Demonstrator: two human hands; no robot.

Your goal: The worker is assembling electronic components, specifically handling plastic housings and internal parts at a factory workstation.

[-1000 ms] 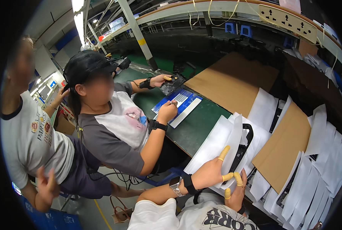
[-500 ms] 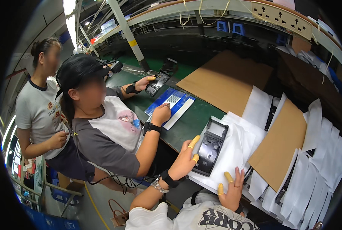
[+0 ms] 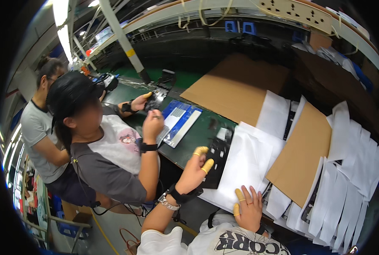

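A blurred black rectangular frame (image 3: 219,156) is pinched at its left edge by the left hand (image 3: 193,173), beside white paper sheets (image 3: 245,155); the right hand (image 3: 249,209) is spread at their near edge

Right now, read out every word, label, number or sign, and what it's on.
White cloth shirt, lower edge: large black letters; I won't copy the wording.
Flat blue-and-white sheet: rows of marks too small to read.
Grey-sleeved white shirt: pink print, any lettering unreadable.
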